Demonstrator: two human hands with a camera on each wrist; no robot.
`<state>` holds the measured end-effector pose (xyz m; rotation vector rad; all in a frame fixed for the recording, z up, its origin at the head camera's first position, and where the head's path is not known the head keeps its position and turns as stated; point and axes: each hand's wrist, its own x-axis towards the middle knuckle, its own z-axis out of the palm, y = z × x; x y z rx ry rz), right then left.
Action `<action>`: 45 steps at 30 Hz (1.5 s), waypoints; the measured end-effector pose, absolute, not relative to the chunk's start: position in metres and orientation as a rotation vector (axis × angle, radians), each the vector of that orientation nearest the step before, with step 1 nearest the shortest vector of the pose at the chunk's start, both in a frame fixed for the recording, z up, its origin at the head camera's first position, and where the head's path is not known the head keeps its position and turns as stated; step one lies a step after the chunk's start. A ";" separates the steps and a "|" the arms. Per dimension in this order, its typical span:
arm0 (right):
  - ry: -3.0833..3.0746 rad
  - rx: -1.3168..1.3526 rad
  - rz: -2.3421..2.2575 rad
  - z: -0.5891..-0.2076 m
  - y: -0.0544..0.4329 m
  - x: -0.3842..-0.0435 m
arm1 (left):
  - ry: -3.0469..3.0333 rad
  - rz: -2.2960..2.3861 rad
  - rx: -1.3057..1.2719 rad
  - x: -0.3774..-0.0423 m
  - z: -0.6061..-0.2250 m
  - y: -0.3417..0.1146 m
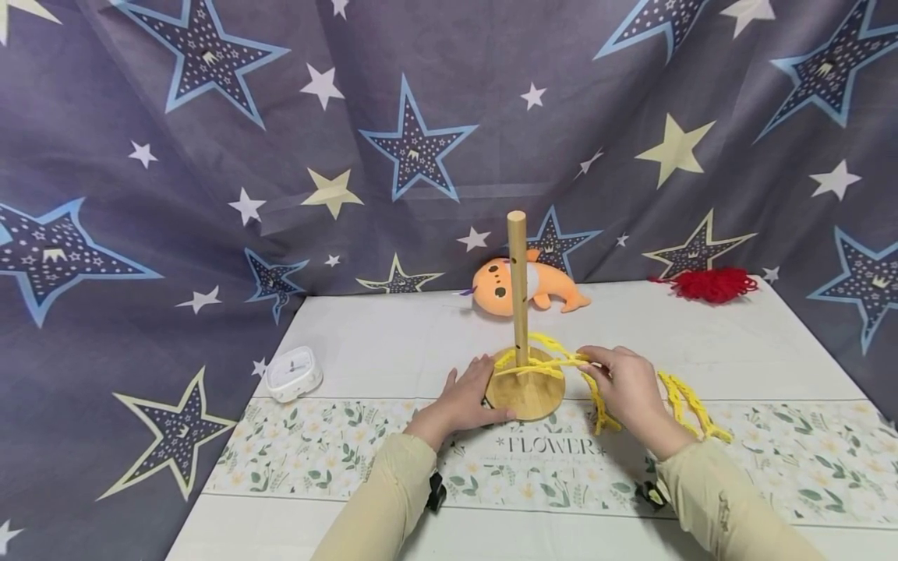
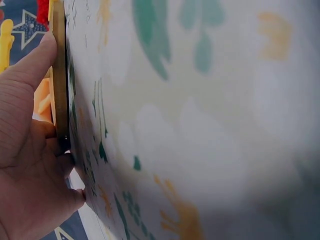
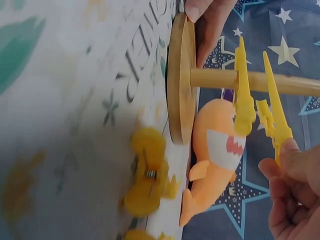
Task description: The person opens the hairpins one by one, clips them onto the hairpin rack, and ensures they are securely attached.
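A wooden stand has an upright post (image 1: pixel 518 296) with small dark holes, set on a round base (image 1: pixel 529 403). My left hand (image 1: pixel 459 401) holds the base at its left side, thumb along the front rim and fingers by the left rim. My right hand (image 1: pixel 631 389) pinches a yellow plastic piece (image 3: pixel 276 102) with a long pointed end, between thumb and fingers. Its tip points toward the post. Another pointed yellow piece (image 3: pixel 244 95) overlaps the post in the right wrist view. More knobbly yellow pieces (image 1: pixel 599 405) lie on the table by my right hand.
Several yellow pieces (image 1: pixel 687 405) lie right of my right hand. Behind the post sits an orange plush toy (image 1: pixel 557 287). A red bundle of strands (image 1: pixel 715 285) lies at the back right, and a small white clock (image 1: pixel 295 374) at the left. A star-patterned curtain (image 1: pixel 421 249) closes off the back.
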<state>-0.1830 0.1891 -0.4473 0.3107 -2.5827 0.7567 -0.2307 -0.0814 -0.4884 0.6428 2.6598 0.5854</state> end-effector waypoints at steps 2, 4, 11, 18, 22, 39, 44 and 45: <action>-2.580 0.329 0.758 -0.448 0.184 -0.186 | 2.659 0.592 0.645 -0.231 -0.489 -0.082; -2.584 0.343 0.766 -0.448 0.179 -0.189 | 2.656 0.602 0.650 -0.231 -0.488 -0.082; -2.591 0.372 0.731 -0.450 0.166 -0.196 | 2.656 0.618 0.654 -0.231 -0.489 -0.082; -2.583 0.410 0.691 -0.452 0.160 -0.199 | 2.664 0.618 0.654 -0.229 -0.486 -0.081; -2.611 0.444 0.710 -0.454 0.162 -0.199 | 2.667 0.603 0.654 -0.228 -0.487 -0.080; -2.685 0.452 0.884 -0.453 0.184 -0.188 | 2.659 0.584 0.644 -0.231 -0.488 -0.080; -2.696 0.421 0.860 -0.446 0.202 -0.178 | 2.652 0.584 0.635 -0.231 -0.489 -0.081; -2.702 0.412 0.857 -0.445 0.207 -0.175 | 2.651 0.578 0.634 -0.231 -0.490 -0.081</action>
